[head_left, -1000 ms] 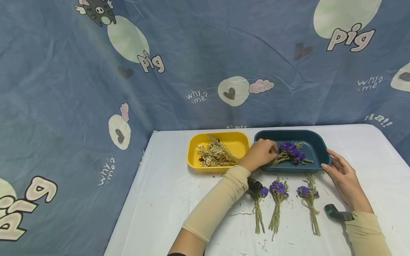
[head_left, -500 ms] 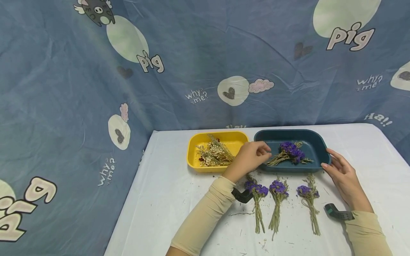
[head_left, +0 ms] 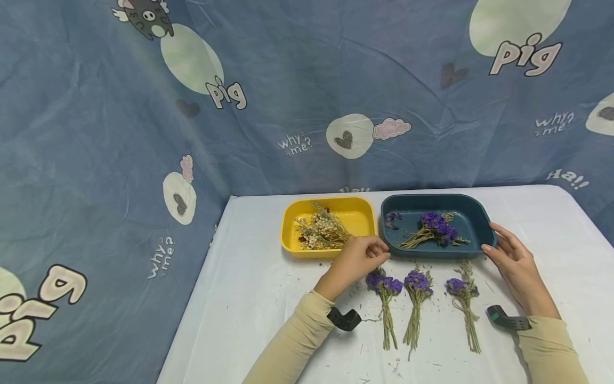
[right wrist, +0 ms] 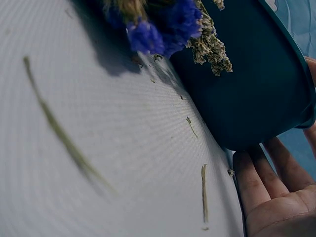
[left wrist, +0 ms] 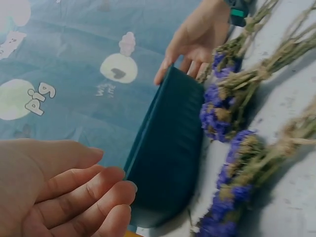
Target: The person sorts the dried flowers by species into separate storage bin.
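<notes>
My left hand (head_left: pixel 354 261), fingers loosely bent and holding nothing, hovers by the front left corner of a dark blue tray (head_left: pixel 408 205). In the left wrist view its fingertips (left wrist: pixel 129 186) come right up to the tray's rim. My right hand (head_left: pixel 517 269) holds the tray's front right corner between thumb and fingers. Inside the tray lies a bunch of dried purple flowers (head_left: pixel 437 228), with a few loose purple blossoms (head_left: pixel 392 220) at the left end. Three tied bunches, a left one (head_left: pixel 387 304), a middle one (head_left: pixel 416 304) and a right one (head_left: pixel 464 301), lie in front.
A yellow tray (head_left: pixel 360 212) with dried cream-coloured flowers (head_left: pixel 323 230) stands left of the blue one. Bits of stem (right wrist: pixel 204 192) are scattered over the white tabletop (head_left: pixel 240 298). A blue printed cloth (head_left: pixel 288 80) hangs behind the table.
My left hand has pulled back from over the blue tray, toward the left and front, uncovering the bunch's stems and the loose blossoms. The right hand has stayed at its corner.
</notes>
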Tool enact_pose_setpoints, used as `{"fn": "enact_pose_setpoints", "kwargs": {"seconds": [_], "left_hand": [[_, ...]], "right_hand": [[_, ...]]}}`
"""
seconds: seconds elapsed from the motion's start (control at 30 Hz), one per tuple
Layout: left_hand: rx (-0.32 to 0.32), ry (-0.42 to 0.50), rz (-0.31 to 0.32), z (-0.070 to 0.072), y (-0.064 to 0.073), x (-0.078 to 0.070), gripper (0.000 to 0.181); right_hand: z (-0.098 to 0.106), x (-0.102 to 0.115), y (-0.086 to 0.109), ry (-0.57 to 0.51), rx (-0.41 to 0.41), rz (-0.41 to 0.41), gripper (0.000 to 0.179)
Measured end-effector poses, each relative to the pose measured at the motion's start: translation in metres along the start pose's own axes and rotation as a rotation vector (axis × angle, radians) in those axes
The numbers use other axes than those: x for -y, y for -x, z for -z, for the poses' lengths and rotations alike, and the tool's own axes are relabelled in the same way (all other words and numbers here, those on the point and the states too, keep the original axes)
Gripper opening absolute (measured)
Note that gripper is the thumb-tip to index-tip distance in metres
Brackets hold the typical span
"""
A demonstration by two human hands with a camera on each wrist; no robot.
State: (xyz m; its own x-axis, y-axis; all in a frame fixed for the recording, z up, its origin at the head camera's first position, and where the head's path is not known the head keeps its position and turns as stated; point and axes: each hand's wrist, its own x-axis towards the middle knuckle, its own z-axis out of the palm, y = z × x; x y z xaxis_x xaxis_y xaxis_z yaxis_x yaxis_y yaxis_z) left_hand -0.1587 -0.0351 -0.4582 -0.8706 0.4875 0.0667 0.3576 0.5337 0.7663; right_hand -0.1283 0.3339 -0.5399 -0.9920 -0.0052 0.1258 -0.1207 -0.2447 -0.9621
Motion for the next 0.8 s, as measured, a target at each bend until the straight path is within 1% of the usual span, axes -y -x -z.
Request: {"fn": "enact_pose_setpoints", "kwargs": {"seconds": [0.17,0.23,0.33,0.4,0.5,0.57,0.7,0.8], "left_hand": [[0.005,-0.03,0.012,-0.006,0.014,0.007,0.011],[0.024,-0.01,0.021,-0.009,0.02,0.009,0.01],[0.053,0.004,0.015,-0.015,0.03,0.012,0.009],[0.084,0.01,0.012,-0.019,0.035,0.013,0.009],[0.121,-0.009,0.019,-0.025,0.043,0.014,0.01],[0.131,-0.036,0.024,-0.028,0.047,0.015,0.011],[0.123,-0.072,0.04,-0.032,0.052,0.015,0.013],[0.136,-0.057,0.073,-0.035,0.055,0.016,0.015]], "right_hand": [[0.0,0.0,0.0,-0.009,-0.002,0.001,0.067],[0.0,0.001,0.0,-0.009,-0.003,0.001,0.067],[0.0,0.001,0.0,-0.007,-0.001,0.001,0.067],[0.0,0.001,0.0,-0.009,0.002,0.004,0.067],[0.0,0.001,0.0,-0.018,0.007,0.007,0.067],[0.0,0.001,0.0,-0.023,0.009,0.007,0.067],[0.0,0.001,0.0,-0.024,0.007,0.004,0.067],[0.0,0.001,0.0,-0.02,0.005,0.002,0.067]]}}
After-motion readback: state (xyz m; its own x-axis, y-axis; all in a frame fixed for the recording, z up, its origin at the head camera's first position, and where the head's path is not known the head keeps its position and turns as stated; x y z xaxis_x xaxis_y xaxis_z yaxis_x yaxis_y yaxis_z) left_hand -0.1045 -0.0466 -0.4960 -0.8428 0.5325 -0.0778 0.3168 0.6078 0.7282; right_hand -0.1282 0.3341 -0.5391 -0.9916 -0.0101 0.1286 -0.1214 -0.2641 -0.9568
